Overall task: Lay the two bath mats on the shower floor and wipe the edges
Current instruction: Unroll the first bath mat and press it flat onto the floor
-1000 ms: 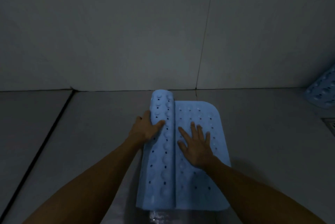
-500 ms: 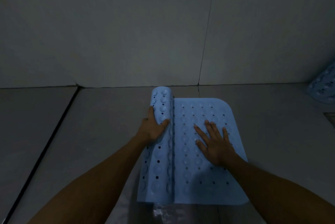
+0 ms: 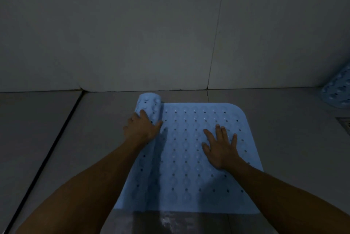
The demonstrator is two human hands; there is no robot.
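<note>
A light blue bath mat (image 3: 189, 158) with holes and round bumps lies partly unrolled on the grey tiled shower floor. Its left part is still a roll (image 3: 148, 106) running away from me. My left hand (image 3: 141, 129) rests on that roll, with the thumb on its right side. Flat on the unrolled part lies my right hand (image 3: 220, 147), fingers spread. A second blue mat (image 3: 339, 93) shows only in part at the right edge, leaning where floor meets wall.
A tiled wall (image 3: 170, 34) rises just behind the mat. A dark groove (image 3: 55, 139) runs along the floor on the left. A floor drain (image 3: 345, 123) sits at the right edge. The floor near the mat's front edge looks wet.
The roll has moved left under my left hand, and more of the mat lies flat. My right hand has slid to the right across the flat part.
</note>
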